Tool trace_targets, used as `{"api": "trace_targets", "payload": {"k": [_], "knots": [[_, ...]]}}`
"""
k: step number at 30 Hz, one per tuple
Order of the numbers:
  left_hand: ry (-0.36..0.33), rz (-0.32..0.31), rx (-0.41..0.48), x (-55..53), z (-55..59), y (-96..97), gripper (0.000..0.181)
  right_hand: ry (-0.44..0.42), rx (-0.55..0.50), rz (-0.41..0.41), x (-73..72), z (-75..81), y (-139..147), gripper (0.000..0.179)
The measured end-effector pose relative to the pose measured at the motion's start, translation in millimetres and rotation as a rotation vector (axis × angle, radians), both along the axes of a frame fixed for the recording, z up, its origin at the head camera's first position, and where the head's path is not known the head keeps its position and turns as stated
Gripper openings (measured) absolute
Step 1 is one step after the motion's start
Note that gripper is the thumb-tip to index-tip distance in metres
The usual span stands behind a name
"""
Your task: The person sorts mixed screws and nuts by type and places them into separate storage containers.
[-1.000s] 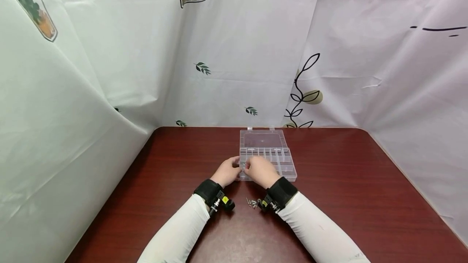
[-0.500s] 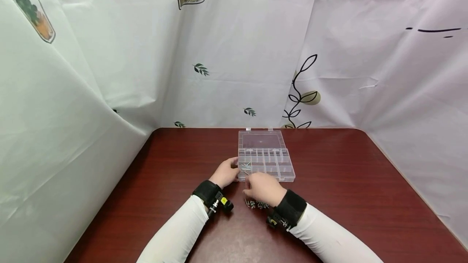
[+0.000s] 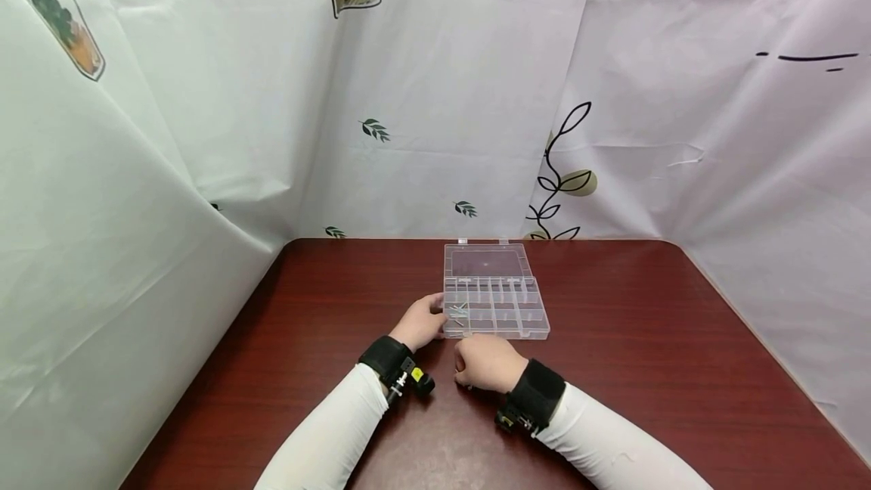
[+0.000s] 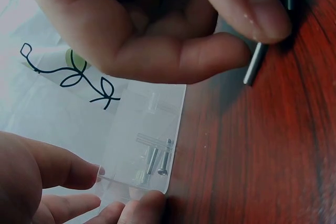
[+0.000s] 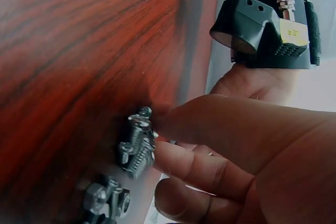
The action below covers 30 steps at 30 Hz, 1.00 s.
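Observation:
A clear plastic compartment box [image 3: 534, 334] lies with its lid folded back. My left hand [image 3: 418, 322] grips its left side, thumb and fingers round the corner in the left wrist view. Several screws [image 4: 163, 162] lie in the compartments at that end. My right hand [image 3: 491, 361] is down at the table just in front of the box, over a small pile of screws [image 5: 139, 148]. Its thumb and index finger pinch a screw [image 4: 254, 67], whose shank sticks out beneath the thumb in the left wrist view. Most of the pile is hidden from the head view.
The dark red wooden table [image 3: 367, 271] reaches back to a white patterned curtain [image 3: 422, 97]. The box lid [image 3: 486, 262] lies flat towards the table's far edge. Small hexagonal metal pieces [image 5: 105, 200] lie beside the screws. Both wrists wear black straps [image 3: 537, 395] with cameras.
My right hand has moved from above the box's left compartments back towards me, down to the screw pile. Screws in those compartments now show. My left hand stays at the box's side.

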<state>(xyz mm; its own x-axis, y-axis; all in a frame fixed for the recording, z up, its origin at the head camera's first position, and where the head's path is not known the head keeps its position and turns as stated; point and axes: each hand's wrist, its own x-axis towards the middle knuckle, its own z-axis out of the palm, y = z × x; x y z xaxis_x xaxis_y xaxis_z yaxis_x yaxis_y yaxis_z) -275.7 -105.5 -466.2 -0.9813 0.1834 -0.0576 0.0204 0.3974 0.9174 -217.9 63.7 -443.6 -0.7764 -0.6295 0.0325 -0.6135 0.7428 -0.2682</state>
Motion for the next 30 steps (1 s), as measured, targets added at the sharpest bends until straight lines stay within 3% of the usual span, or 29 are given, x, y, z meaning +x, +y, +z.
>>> {"api": "trace_targets", "payload": {"k": [23,30], "knots": [[0.008,-0.003,-0.019,2.6,1.7,1.1,0.053,0.019,0.0,0.046,0.8,-5.3,-1.4,0.022],[0.007,-0.007,0.0,1.4,1.0,0.8,0.054,0.033,-0.02,0.018,-3.4,-4.9,-1.2,0.027]]}}
